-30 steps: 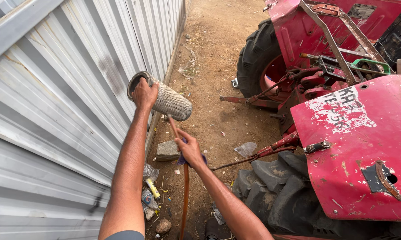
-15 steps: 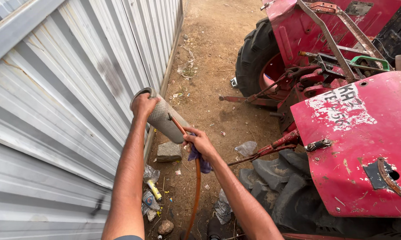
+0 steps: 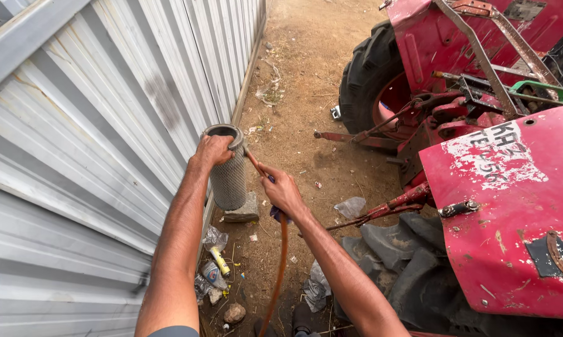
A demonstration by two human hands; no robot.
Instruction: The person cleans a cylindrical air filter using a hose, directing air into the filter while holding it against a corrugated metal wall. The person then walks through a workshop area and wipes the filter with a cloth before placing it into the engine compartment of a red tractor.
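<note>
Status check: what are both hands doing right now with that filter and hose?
Left hand gripping cylindrical mesh filter at its top rim. Right hand aiming orange hose at it. Red tractor close alongside.

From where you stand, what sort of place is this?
Probably a farm yard or outdoor repair spot: a red tractor stands on bare dirt ground beside a corrugated metal wall.

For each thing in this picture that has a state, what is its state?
Left hand: grip on the rim of the filter.
Cylindrical mesh filter: held upright, open end up.
Right hand: grip on the hose.
Orange hose: its tip points at the filter's top.
Red tractor: parked, paint chipped.
</note>
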